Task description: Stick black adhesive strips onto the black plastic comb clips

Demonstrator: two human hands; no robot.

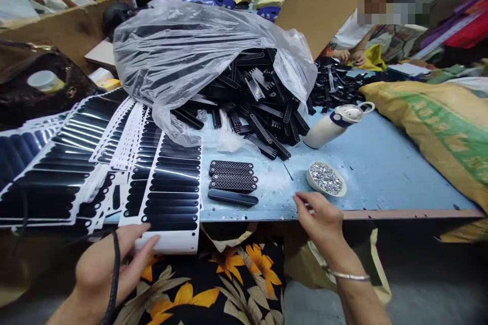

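My left hand [109,261] is at the table's front edge, over the lower corner of a white sheet of black rounded strips [173,177]. Its thumb and index finger are apart, and a black braided cord [114,274] crosses the hand. Just left of a small bowl of tiny silvery pieces [326,179], my right hand [320,213] is closed in a pinch. Whatever it may hold is too small to make out. Between the hands lie several black patterned handle-like pieces [233,175] in a stack, with a plain black one [233,197] nearest me.
Behind them, a big clear plastic bag [179,51] spills black pieces [263,106]. A white bottle [331,124] leans right of the pile. More strip sheets [49,162] overlap at left. A yellow-green sack [434,127] lies right. Other people sit farther back.
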